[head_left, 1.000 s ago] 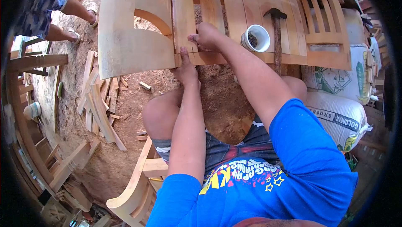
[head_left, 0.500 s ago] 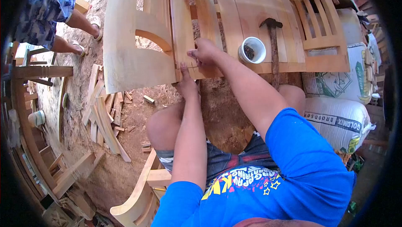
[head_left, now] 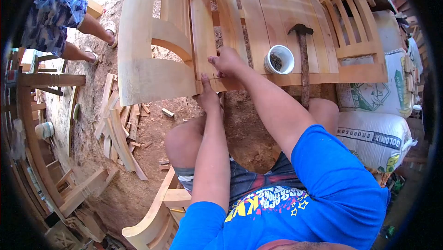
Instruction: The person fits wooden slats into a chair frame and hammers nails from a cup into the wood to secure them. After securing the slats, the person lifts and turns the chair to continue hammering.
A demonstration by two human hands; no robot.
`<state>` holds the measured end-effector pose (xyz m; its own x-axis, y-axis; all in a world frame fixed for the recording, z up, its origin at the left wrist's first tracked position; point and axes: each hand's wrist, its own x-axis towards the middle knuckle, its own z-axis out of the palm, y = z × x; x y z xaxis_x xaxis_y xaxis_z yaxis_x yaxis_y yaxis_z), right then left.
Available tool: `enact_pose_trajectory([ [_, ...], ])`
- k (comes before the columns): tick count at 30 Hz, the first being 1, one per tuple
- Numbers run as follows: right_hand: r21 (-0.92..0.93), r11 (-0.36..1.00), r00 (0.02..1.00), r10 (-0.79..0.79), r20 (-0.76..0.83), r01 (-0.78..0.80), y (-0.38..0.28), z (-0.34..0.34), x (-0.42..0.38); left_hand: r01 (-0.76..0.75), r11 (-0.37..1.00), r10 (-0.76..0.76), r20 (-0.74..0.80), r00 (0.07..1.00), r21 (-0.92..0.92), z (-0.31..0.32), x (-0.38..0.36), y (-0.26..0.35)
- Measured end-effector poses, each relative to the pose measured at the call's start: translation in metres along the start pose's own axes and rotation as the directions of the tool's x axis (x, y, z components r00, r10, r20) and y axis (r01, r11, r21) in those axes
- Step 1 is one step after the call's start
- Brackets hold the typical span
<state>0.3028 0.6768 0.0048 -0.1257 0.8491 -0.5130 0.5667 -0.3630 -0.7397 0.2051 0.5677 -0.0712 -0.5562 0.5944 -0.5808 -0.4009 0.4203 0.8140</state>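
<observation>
A pale wooden bench with a slatted seat stands before me. My left hand grips the front rail of its seat, thumb on top and fingers hidden underneath. Just beyond it, my right hand rests on a seat slat with its fingers curled closed. Whatever those fingers may hold is too small to make out. To the right of my hands, a white cup with nails inside stands on the seat. A hammer lies beside the cup, its handle extending over the front edge.
Wood offcuts lie on the dirt floor at left. Another person's legs show at upper left. Filled sacks are stacked at right. A curved wooden furniture piece is near my left elbow, and wooden frames line the far left.
The view has shifted slightly, so the scene sits a little farther right and lower. Both hands keep nearly the same places on the bench; the right hand's fingers have shifted only slightly.
</observation>
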Motion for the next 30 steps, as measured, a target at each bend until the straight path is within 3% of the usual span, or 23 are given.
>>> enact_pose_trajectory([
  [6,-0.066,0.998,1.000,-0.013,0.010,0.014,-0.004,-0.003,-0.001,-0.046,0.998,0.044,0.040,0.998,0.046,-0.005,0.012,-0.011],
  [13,-0.087,0.995,0.999,0.040,0.008,-0.039,-0.012,-0.003,-0.007,-0.048,0.997,0.048,0.009,0.999,-0.058,0.000,0.003,-0.006],
  [16,-0.348,0.933,0.995,-0.086,0.039,0.095,-0.005,-0.004,0.009,-0.024,0.995,0.027,0.026,0.999,-0.092,0.002,-0.002,-0.002],
  [22,-0.185,0.978,0.991,-0.072,0.117,0.093,0.008,-0.004,0.019,-0.117,0.993,0.117,-0.015,0.993,-0.006,0.002,-0.003,-0.001],
  [30,-0.228,0.964,0.980,-0.099,0.172,0.138,0.010,-0.006,0.023,-0.118,0.993,0.119,-0.021,0.993,0.020,0.003,0.003,-0.006],
])
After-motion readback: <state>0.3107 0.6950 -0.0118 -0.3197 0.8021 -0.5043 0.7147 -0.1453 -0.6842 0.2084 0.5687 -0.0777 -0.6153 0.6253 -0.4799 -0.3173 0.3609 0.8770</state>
